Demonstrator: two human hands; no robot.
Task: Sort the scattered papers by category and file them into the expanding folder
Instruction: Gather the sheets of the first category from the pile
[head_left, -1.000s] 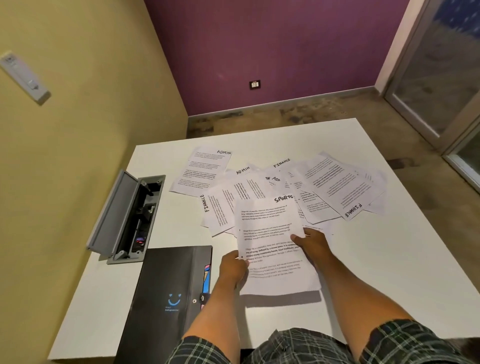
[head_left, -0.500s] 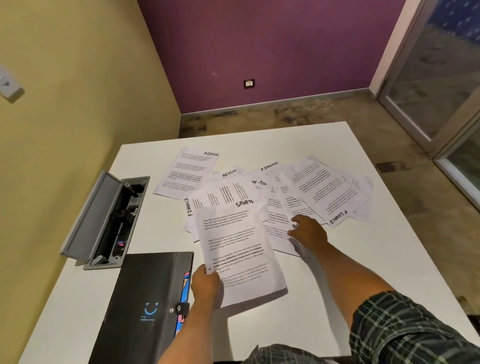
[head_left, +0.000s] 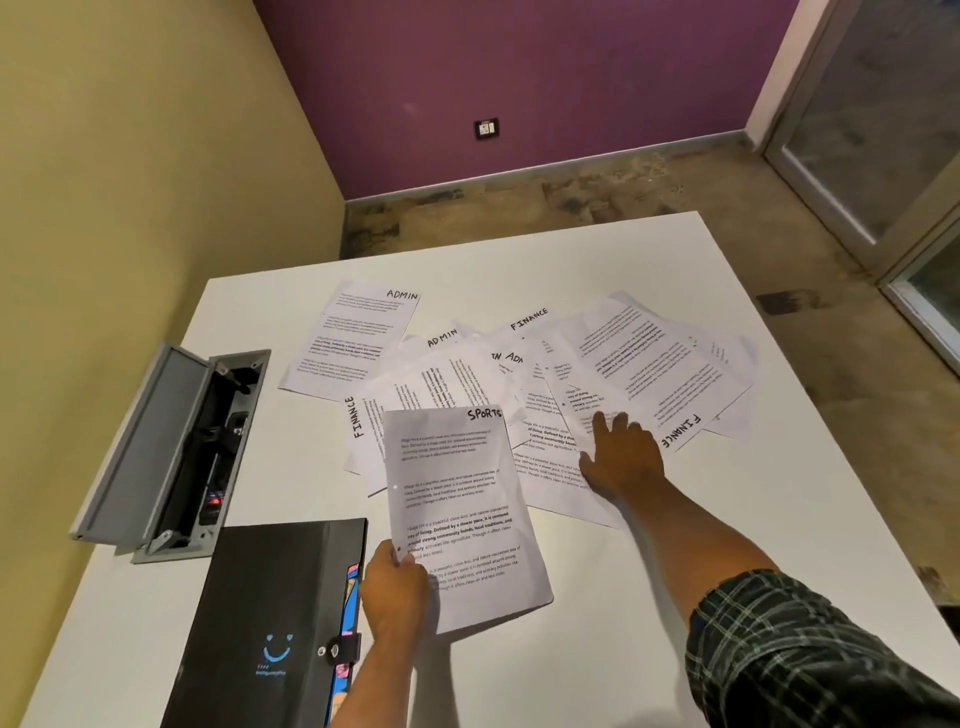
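My left hand (head_left: 395, 592) grips the lower left edge of a sheet headed SPORTS (head_left: 457, 509) and holds it just above the white table (head_left: 701, 519). Beyond it lies a spread of overlapping printed papers (head_left: 467, 379), headed ADMIN and FINANCE. A single ADMIN sheet (head_left: 353, 338) lies apart at the far left. My right hand (head_left: 621, 457) rests with spread fingers on the papers right of the SPORTS sheet, beside an upside-down FINANCE sheet (head_left: 649, 374). The black expanding folder (head_left: 270, 623) lies closed at the near left, next to my left hand.
An open grey cable box (head_left: 171, 452) is set into the table's left side, its lid standing up. A yellow wall runs along the left. Beyond the table's far edge are bare floor and a purple wall. A glass door stands at the right.
My right hand let go of the SPORTS sheet and moved right onto the spread papers. My left hand carried the sheet leftward toward the folder.
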